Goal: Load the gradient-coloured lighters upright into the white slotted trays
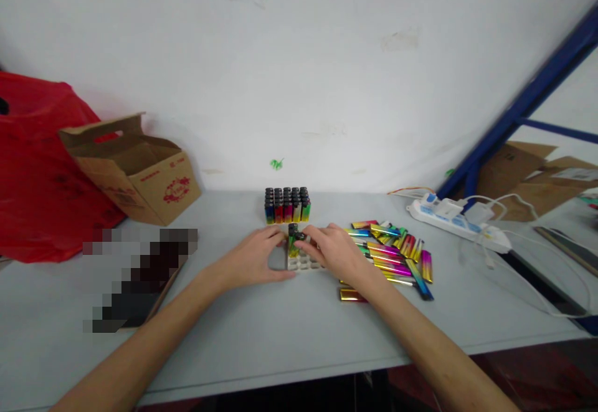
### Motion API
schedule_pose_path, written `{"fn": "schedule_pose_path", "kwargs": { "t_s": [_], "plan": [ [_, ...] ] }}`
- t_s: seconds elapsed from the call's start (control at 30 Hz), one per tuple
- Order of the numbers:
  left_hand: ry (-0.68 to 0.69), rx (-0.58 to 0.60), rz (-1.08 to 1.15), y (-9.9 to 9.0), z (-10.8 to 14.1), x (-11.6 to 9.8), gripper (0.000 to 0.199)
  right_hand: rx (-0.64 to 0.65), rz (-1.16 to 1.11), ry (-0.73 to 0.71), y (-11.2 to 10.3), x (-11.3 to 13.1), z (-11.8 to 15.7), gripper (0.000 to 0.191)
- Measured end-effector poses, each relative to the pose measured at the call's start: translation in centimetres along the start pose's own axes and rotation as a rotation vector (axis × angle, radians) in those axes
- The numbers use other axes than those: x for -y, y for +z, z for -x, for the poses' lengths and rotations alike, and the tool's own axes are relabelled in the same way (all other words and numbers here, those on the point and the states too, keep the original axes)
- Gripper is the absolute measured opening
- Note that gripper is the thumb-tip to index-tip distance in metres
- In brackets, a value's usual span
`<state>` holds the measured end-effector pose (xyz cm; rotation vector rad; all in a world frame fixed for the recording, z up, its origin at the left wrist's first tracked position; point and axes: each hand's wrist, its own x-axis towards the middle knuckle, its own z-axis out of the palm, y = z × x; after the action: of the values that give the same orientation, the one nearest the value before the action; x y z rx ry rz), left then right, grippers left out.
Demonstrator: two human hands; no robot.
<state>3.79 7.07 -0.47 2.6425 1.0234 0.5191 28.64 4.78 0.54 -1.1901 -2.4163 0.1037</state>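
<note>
A small white tray (306, 263) with rows of slots lies on the table between my hands. My left hand (250, 257) grips its left side, thumb at the front corner and fingers towards the back. A yellow-green lighter (293, 247) with a black top stands upright in the tray's left part. My right hand (334, 251) is closed over the tray, pinching a lighter (300, 236) whose black top shows at the fingertips; its body is mostly hidden. Right of this hand lies a loose pile of shiny multicoloured lighters (387, 250).
Behind the tray, a block of upright lighters (286, 205) stands in rows near the wall. A cardboard box (154, 181) and a red bag (42, 169) are at left, with a blurred-out dark object (149, 281) before them. A power strip (458, 222) with cables sits at right.
</note>
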Motion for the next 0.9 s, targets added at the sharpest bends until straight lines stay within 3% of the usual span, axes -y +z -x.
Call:
{"fn": "schedule_pose_path", "kwargs": {
  "t_s": [0.2, 0.4, 0.63, 0.9],
  "plan": [
    [-0.016, 0.004, 0.0, -0.2, -0.1, -0.1, 0.047, 0.062, -0.094, -0.083, -0.5, -1.0, 0.3, 0.039],
    [-0.013, 0.011, -0.007, -0.2, -0.1, 0.0, 0.049, -0.044, -0.123, 0.095, -2.8, -3.9, 1.0, 0.03],
    [-0.022, 0.009, -0.041, -0.1, 0.0, 0.0, 0.054, 0.027, 0.051, 0.263, -4.0, -7.7, 2.2, 0.015],
    [-0.122, -0.05, -0.043, 0.1, -0.7, -1.1, 0.056, 0.027, 0.046, 0.308, -4.6, -8.4, 2.5, 0.018]
  ]
}}
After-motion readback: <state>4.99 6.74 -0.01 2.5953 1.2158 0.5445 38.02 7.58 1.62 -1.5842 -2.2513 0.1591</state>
